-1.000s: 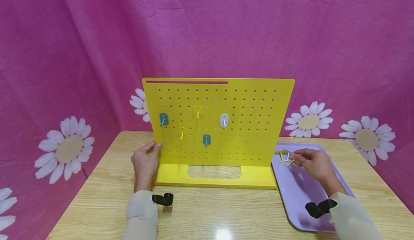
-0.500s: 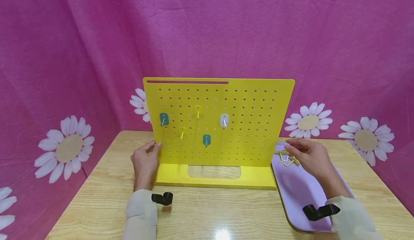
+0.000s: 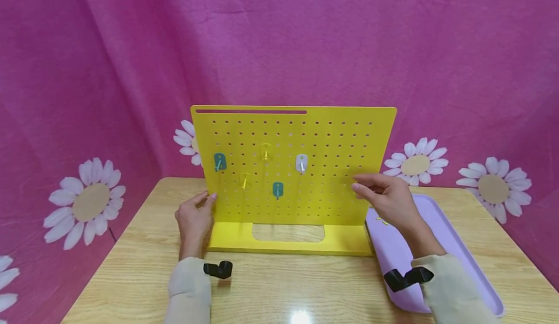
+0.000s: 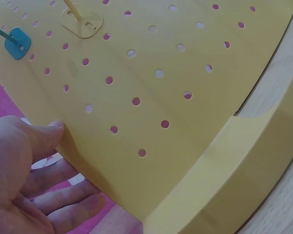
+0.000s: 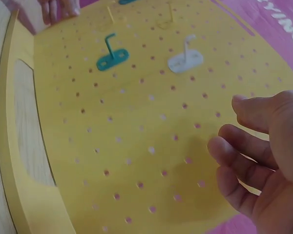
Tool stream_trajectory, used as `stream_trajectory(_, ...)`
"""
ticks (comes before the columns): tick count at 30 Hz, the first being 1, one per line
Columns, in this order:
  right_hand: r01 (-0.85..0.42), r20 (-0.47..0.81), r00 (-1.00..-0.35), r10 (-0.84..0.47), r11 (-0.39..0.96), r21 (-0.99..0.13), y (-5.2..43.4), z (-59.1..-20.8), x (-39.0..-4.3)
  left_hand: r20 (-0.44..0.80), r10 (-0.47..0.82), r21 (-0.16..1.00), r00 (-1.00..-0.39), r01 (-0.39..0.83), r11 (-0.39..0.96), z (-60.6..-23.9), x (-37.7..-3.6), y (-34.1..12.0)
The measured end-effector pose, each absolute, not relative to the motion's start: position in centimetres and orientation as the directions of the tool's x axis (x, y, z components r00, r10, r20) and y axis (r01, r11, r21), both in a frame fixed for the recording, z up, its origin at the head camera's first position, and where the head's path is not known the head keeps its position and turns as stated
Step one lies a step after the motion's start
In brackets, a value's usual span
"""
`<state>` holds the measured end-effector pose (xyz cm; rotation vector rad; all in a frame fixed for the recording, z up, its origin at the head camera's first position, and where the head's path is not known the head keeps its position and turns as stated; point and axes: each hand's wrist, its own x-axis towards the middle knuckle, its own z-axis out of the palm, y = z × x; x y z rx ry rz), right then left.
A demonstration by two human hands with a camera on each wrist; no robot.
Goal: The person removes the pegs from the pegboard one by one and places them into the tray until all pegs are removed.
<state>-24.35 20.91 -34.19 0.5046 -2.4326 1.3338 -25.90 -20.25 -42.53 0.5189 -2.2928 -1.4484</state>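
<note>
A yellow pegboard (image 3: 332, 188) stands upright on its base. My left hand (image 3: 194, 219) holds its lower left edge, thumb on the front and fingers behind, as the left wrist view shows. Before the board's right side hovers my right hand (image 3: 388, 200), fingers loosely bent with nothing between them. On the board hang a white hook (image 5: 185, 61), a lower teal hook (image 5: 112, 59), another teal hook (image 4: 17, 44) at the left, a lower yellow hook (image 3: 245, 181) and an upper yellow hook (image 3: 265, 153).
A lilac tray (image 3: 454, 239) lies right of the board, partly behind my right arm. Bits of yellow hooks (image 3: 381, 221) show in it; the hand hides the rest. Underneath is a wooden table (image 3: 271, 280), with a pink flowered cloth (image 3: 279, 42) behind.
My right hand has lifted away from the hooks in the tray and moved left, to the front of the board's right side. The left hand stays on the board's edge.
</note>
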Motion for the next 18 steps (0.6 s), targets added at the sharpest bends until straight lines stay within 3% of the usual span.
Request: stream_trajectory(18, -0.492, 0.417, -0.87, -0.262, 0.431, -0.756, 14.5, -33.9, -26.7, 0.14, -0.509, 0.912, -0.85, -0.089, 0.4, -42.5, -25.9, -20.2)
